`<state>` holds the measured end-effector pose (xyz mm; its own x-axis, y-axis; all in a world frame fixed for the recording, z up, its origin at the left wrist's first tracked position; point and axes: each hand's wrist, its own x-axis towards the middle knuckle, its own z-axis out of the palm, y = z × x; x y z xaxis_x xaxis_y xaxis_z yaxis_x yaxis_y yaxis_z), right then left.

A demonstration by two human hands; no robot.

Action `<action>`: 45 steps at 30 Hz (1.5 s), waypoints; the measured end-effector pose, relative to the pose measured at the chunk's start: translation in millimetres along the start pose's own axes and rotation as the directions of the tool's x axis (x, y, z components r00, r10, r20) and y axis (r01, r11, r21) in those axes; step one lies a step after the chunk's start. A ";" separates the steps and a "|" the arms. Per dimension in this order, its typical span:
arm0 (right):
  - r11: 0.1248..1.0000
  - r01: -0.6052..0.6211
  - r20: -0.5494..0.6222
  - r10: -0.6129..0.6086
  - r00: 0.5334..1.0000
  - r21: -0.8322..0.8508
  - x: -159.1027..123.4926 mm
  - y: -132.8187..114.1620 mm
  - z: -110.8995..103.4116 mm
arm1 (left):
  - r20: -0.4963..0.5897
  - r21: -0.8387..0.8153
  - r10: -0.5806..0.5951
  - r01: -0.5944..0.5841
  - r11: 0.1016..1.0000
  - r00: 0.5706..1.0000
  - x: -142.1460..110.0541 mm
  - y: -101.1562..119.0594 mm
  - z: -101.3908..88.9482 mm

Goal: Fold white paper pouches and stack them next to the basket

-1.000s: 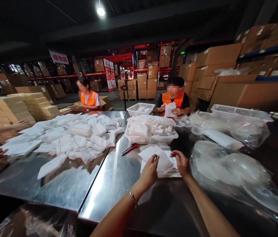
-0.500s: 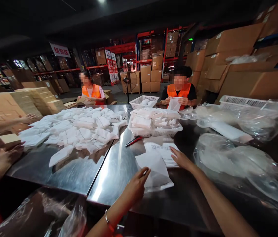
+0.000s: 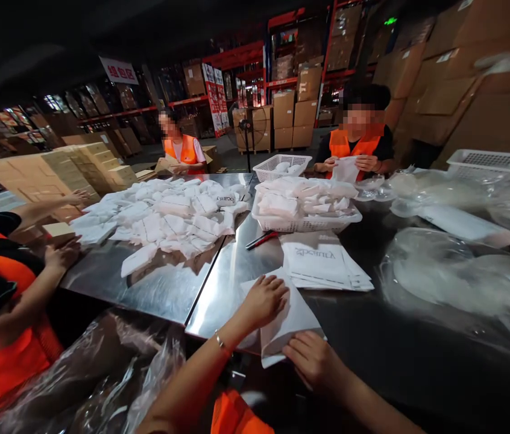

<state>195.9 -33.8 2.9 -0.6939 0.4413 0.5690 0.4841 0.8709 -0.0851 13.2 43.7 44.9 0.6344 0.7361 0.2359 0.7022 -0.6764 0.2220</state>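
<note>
A white paper bag lies at the near edge of the steel table. My left hand lies flat on its upper left part, fingers stretched out. My right hand touches the bag's near edge, with its fingers curled down over that edge. Just beyond the bag sits a stack of white printed bags. Behind the stack, a white basket is heaped with folded white items.
A red and black pen lies by the basket. A big pile of white packets covers the left table. Clear plastic bags spread on the right. Two persons in orange vests work across, another person's arms at left. Cardboard boxes surround.
My left hand has drawn one white bag off the stack toward the near table edge. My right hand left the stack and came down to the bag's near edge. The view shifted left.
</note>
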 end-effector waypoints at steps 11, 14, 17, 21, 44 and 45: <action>0.968 -0.245 0.132 0.237 0.962 0.049 6.6 -9.9 41.9 | -0.045 0.403 0.217 -0.181 0.897 0.975 7.7 -29.7 47.8; 0.959 -0.273 0.148 0.260 0.954 0.074 8.6 -14.6 45.4 | -0.057 0.457 0.227 -0.177 0.872 0.972 9.2 -29.7 49.3; 0.947 -0.307 0.131 0.294 0.947 0.094 12.5 -21.8 49.9 | -0.051 0.480 0.238 -0.185 0.857 0.970 10.9 -29.2 49.9; 0.937 -0.333 0.064 0.328 0.943 0.107 14.7 -29.4 54.4 | -0.041 0.472 0.241 -0.194 0.860 0.970 10.5 -29.2 50.5; 0.957 -0.275 -0.415 0.289 0.863 0.094 -35.7 -30.5 29.1 | -0.145 0.289 0.134 -0.087 0.953 0.980 14.1 -4.6 68.7; 0.952 -0.284 -0.422 0.304 0.854 0.110 -40.3 -29.6 27.3 | -0.139 0.288 0.136 -0.092 0.953 0.981 14.3 -4.9 68.0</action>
<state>195.0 -71.5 -39.9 -0.2207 0.5501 0.8054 0.5993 0.7280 -0.3330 40.8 59.2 -17.1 0.6732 0.6262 0.3934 0.7041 -0.7053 -0.0823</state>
